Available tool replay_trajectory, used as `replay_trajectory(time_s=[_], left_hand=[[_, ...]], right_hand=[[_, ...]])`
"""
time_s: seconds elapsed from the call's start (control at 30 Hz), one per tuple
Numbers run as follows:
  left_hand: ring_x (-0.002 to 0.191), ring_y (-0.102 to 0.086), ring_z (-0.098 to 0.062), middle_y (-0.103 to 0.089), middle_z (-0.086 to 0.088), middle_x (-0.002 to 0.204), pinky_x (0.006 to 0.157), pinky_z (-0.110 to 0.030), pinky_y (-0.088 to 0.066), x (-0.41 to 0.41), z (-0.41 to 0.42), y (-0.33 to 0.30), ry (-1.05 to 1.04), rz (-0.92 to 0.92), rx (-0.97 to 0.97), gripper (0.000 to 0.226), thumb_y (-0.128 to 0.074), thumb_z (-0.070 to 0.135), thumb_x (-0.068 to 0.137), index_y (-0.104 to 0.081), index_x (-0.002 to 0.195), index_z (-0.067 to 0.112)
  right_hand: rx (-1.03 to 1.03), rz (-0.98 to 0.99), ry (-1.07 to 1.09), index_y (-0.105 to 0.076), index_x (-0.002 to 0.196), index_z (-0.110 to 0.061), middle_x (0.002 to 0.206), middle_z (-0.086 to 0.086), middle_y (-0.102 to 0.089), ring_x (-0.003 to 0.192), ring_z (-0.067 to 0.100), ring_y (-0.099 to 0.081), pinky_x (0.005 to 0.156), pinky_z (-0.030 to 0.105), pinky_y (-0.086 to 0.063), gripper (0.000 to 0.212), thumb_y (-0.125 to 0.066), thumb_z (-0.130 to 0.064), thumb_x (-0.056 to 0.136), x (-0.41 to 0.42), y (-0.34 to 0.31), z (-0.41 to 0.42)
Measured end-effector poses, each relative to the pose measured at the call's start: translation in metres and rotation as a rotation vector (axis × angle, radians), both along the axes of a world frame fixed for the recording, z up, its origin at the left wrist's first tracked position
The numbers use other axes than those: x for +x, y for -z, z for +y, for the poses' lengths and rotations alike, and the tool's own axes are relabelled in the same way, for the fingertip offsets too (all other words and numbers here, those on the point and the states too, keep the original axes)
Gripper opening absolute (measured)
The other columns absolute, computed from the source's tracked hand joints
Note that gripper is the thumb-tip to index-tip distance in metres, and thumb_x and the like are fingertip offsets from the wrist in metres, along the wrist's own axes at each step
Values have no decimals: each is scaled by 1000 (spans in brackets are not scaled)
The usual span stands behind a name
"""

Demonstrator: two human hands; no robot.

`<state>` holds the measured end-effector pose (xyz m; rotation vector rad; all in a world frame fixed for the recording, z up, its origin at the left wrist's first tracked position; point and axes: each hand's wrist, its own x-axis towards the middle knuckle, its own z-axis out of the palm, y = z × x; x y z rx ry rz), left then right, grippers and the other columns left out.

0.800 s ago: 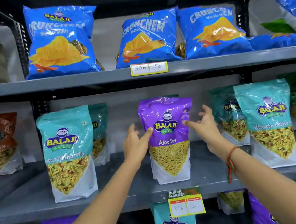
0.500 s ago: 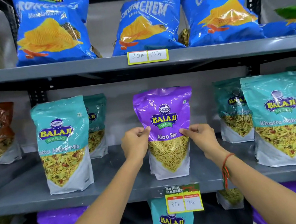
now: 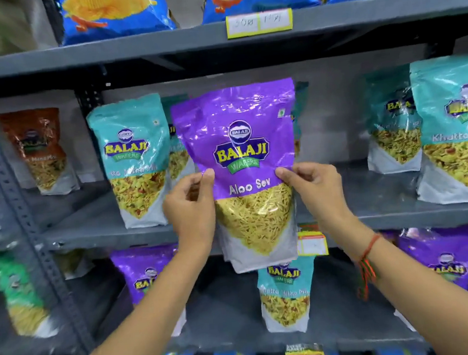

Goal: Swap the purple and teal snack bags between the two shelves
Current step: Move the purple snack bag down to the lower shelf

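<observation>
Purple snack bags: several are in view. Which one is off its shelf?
The purple Aloo Sev bag at centre, pinched at its sides by the left hand and right hand; the others stand on the lower shelf.

I have pulled the purple Aloo Sev bag (image 3: pixel 242 159) off the middle shelf (image 3: pixel 111 233), pinched between my left hand (image 3: pixel 191 210) and right hand (image 3: pixel 315 189).
</observation>
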<state>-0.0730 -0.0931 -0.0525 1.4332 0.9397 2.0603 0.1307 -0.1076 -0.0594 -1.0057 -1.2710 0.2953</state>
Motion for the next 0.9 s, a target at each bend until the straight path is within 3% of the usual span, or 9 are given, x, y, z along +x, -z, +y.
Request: replay_trajectory(time_s=[0.17,0.23,0.33,0.4,0.53,0.63,0.7,0.77,0.9], left_hand=[[61,-46,-8,-58,3,61,60,-27,-43,-57,-40,69,-47,2,-80,19,-70,35,80,-67,65,24],[60,-46,-8,-59,-3,63,58,-24,-42,-74,-46,103,-59,31,-126,21,-69,36,79,-68,65,20],[53,-44,1,-58,13,53,56,-21,-40,-92,-41,156,-71,67,-241,19,-73,29,83,-70,66,21],[51,-48,4,-62,19,52,56,-18,-42,-99,-29,187,-93,112,-320,20,-74,25,82,-72,64,31],[56,-56,9,-68,24,59,62,-23,-46,-104,6,230,-162,214,-448,18,-66,52,71,-71,64,36],[54,-55,12,-65,10,54,58,-7,-40,-94,36,247,-176,270,-496,20,-73,35,79,-77,75,15],[53,-55,7,-68,-5,59,59,-7,-40,-87,55,255,-198,311,-513,13,-73,16,83,-76,77,4],[61,-61,-7,-75,-19,72,63,-19,-42,-85,75,267,-193,314,-544,16,-74,16,82,-76,82,0],[70,-70,-33,-77,-19,75,63,-29,-43,-86,101,292,-207,383,-581,20,-75,24,81,-79,86,5]], right_hand=[[-113,8,-181,-62,83,17,85,46,-62,72,14,-47,66,36,-38,82,-75,-62,71,-48,77,-18],[-191,61,-243,-61,76,17,73,34,-71,69,14,-45,64,34,-36,72,-76,-53,76,-65,111,-25],[-313,71,-274,-49,52,1,53,2,-38,58,11,-33,56,30,-25,51,-77,-28,85,-84,155,-31],[-368,17,-224,-39,46,-15,48,-10,-28,52,8,-25,52,29,-21,55,-77,-21,86,-90,182,-22],[-529,-51,-111,-49,40,-29,35,-8,-36,41,2,-28,52,30,-26,53,-78,-28,84,-92,225,13],[-583,-78,-63,-53,40,-33,33,-9,-41,36,4,-34,47,22,-24,50,-80,-26,82,-92,244,40],[-610,-88,-16,-54,39,-37,33,-10,-42,35,5,-38,45,21,-22,51,-80,-26,82,-91,252,58],[-634,-66,9,-55,40,-36,33,-10,-42,35,6,-39,47,24,-23,50,-80,-24,81,-91,262,74],[-648,-36,36,-38,38,-21,36,-4,-38,37,9,-33,45,24,-21,61,-80,-23,82,-89,285,91]])
